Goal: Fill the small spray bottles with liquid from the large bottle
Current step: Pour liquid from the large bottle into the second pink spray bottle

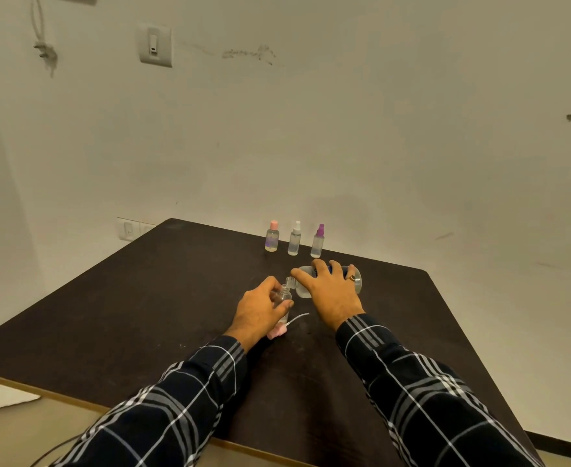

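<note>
Our left sleeve [176, 399] and right sleeve [429, 392]: long, dark navy fabric, plaid of thin white lines and wider grey bands. Both end at the wrist. Left hand [260, 311] bare. Right hand [331, 291] bare except a metal ring [352, 278] with a dark top.

**Centre frame: neck over mouth**

Table [142, 298] fills the lower half of frame. Row of three small bottles [294, 242] stands near its far edge, just above centre. Right below them, large bottle [302, 290] is tipped in right hand [331, 291], neck pointing left, over mouth of open small bottle [284, 294], which left hand [260, 311] holds immed. to the left. Loose spray head [277, 333] lies on table below, betw. the wrists. Wall switch [154, 45] sits upper left.
</note>
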